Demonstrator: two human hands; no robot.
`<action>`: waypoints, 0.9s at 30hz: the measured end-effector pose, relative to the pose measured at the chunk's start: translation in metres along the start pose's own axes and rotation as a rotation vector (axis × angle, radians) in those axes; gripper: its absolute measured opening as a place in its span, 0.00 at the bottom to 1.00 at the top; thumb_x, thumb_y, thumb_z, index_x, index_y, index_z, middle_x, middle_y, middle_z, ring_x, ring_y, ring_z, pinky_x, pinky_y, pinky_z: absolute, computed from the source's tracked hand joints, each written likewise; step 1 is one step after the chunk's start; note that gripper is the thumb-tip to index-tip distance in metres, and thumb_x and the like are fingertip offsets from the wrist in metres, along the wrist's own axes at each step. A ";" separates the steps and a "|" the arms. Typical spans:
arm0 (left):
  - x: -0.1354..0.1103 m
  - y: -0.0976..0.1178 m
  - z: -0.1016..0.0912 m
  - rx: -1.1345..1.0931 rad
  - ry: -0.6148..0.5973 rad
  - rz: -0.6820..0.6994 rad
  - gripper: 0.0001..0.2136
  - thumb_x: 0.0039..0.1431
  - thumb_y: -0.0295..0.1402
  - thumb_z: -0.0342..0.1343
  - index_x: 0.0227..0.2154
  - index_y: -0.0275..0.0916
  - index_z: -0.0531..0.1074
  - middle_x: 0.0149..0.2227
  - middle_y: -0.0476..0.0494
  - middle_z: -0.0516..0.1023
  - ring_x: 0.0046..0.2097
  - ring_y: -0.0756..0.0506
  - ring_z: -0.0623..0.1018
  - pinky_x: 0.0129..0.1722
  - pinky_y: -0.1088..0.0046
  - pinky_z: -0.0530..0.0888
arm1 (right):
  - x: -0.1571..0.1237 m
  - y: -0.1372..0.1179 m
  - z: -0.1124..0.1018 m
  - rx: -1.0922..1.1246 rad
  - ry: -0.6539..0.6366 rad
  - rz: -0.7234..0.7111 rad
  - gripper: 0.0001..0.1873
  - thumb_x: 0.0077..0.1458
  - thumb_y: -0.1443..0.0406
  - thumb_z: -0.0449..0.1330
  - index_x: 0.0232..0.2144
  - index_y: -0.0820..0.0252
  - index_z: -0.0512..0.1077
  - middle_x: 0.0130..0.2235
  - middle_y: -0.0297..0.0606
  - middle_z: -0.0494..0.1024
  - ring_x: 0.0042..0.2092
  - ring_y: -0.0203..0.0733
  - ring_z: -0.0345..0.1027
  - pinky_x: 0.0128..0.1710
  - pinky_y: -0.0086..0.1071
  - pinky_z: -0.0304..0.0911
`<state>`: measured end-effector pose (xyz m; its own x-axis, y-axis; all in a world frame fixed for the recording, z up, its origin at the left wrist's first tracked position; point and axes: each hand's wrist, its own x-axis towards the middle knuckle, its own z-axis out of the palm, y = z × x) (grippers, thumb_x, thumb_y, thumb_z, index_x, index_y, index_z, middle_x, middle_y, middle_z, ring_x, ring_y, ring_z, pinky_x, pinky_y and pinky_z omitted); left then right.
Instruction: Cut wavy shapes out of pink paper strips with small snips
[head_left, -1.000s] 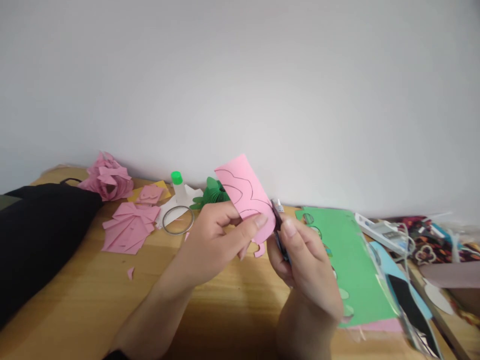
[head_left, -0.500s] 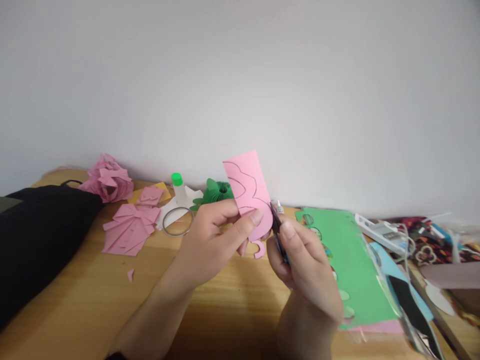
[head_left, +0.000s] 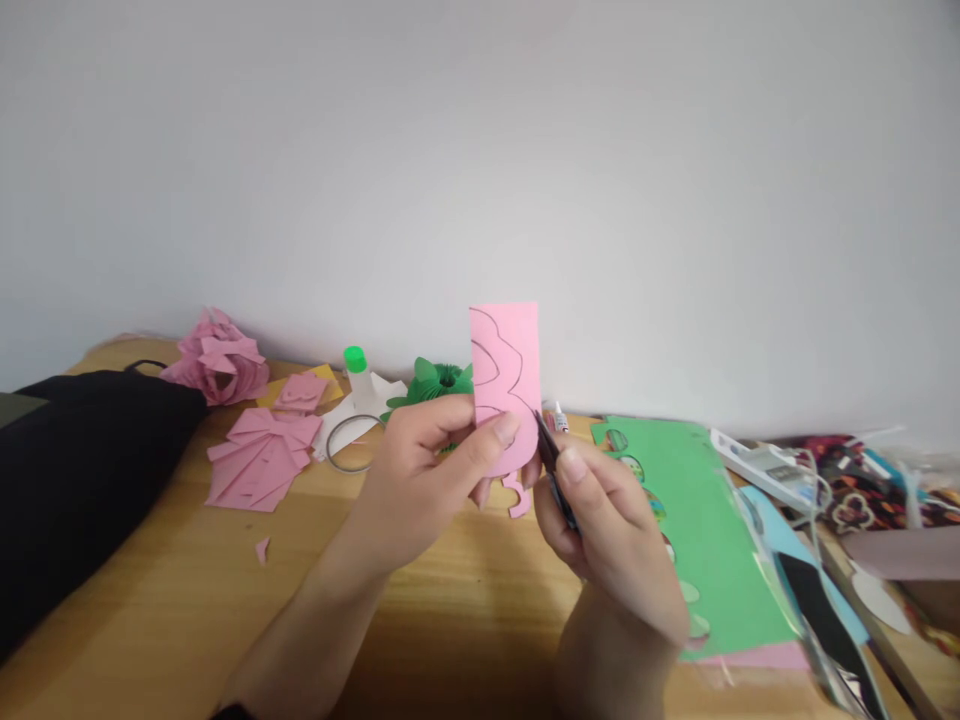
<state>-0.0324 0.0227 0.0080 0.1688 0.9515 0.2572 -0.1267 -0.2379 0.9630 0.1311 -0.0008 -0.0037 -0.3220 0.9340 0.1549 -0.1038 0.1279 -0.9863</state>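
My left hand [head_left: 431, 470] pinches a pink paper strip [head_left: 508, 380] between thumb and fingers and holds it upright above the wooden table [head_left: 187, 600]. Curved pencil lines are drawn on the strip, and a cut curl hangs from its lower edge. My right hand [head_left: 607, 520] is closed round small dark scissors [head_left: 551, 465], whose blades meet the strip's lower right edge.
A green paper sheet [head_left: 705, 530] with round holes lies to the right, over pink and blue sheets. Pink paper scraps [head_left: 259, 450], a pink folded flower [head_left: 217, 360], a glue bottle with a green cap [head_left: 356, 375], a tape ring [head_left: 349, 440] and a green paper piece [head_left: 439, 385] lie behind. A black bag [head_left: 75, 470] lies at the left.
My left hand has turned the pink strip from a leftward tilt to upright. The scissors have stayed at its lower right edge.
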 end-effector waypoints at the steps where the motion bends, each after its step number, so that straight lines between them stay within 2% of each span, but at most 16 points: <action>1: 0.000 0.000 0.000 0.003 0.003 -0.001 0.13 0.62 0.31 0.53 0.21 0.41 0.73 0.16 0.55 0.68 0.18 0.55 0.66 0.18 0.80 0.63 | 0.000 0.000 0.000 -0.002 0.001 0.000 0.18 0.70 0.55 0.49 0.33 0.58 0.69 0.15 0.21 0.55 0.16 0.29 0.42 0.15 0.24 0.43; 7: 0.000 0.001 -0.001 0.050 0.024 0.009 0.15 0.61 0.31 0.53 0.18 0.40 0.70 0.15 0.55 0.66 0.18 0.54 0.65 0.18 0.79 0.63 | 0.000 -0.001 -0.001 -0.025 0.003 0.013 0.18 0.69 0.55 0.50 0.33 0.59 0.69 0.16 0.21 0.55 0.16 0.29 0.42 0.15 0.25 0.43; 14: -0.001 -0.003 -0.005 0.074 -0.041 0.033 0.14 0.62 0.31 0.53 0.19 0.40 0.71 0.16 0.54 0.67 0.18 0.54 0.64 0.17 0.79 0.62 | 0.001 0.000 -0.001 0.010 -0.032 0.024 0.18 0.70 0.56 0.49 0.32 0.59 0.69 0.16 0.20 0.54 0.16 0.28 0.40 0.15 0.25 0.43; 18: -0.002 -0.002 -0.006 0.137 -0.045 -0.008 0.15 0.62 0.32 0.52 0.19 0.40 0.70 0.16 0.52 0.67 0.18 0.53 0.65 0.18 0.78 0.62 | 0.001 0.002 -0.002 0.007 -0.026 0.025 0.18 0.70 0.56 0.48 0.32 0.59 0.69 0.16 0.21 0.54 0.16 0.29 0.41 0.15 0.25 0.42; 23: -0.002 -0.001 -0.004 0.118 -0.041 -0.031 0.14 0.61 0.32 0.53 0.19 0.39 0.70 0.18 0.51 0.70 0.19 0.53 0.66 0.18 0.78 0.64 | 0.001 0.003 -0.002 0.004 -0.033 0.009 0.18 0.70 0.56 0.49 0.31 0.58 0.68 0.16 0.21 0.54 0.16 0.29 0.41 0.15 0.25 0.43; 27: -0.002 0.001 -0.002 0.087 -0.014 -0.020 0.14 0.61 0.29 0.53 0.18 0.38 0.70 0.16 0.53 0.68 0.19 0.54 0.66 0.19 0.79 0.64 | 0.001 0.000 -0.001 0.018 -0.036 0.009 0.17 0.70 0.56 0.49 0.32 0.58 0.68 0.15 0.20 0.54 0.16 0.28 0.40 0.15 0.24 0.42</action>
<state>-0.0353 0.0211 0.0088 0.1841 0.9536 0.2382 -0.0376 -0.2354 0.9712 0.1318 0.0005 -0.0039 -0.3568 0.9224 0.1480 -0.1177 0.1127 -0.9866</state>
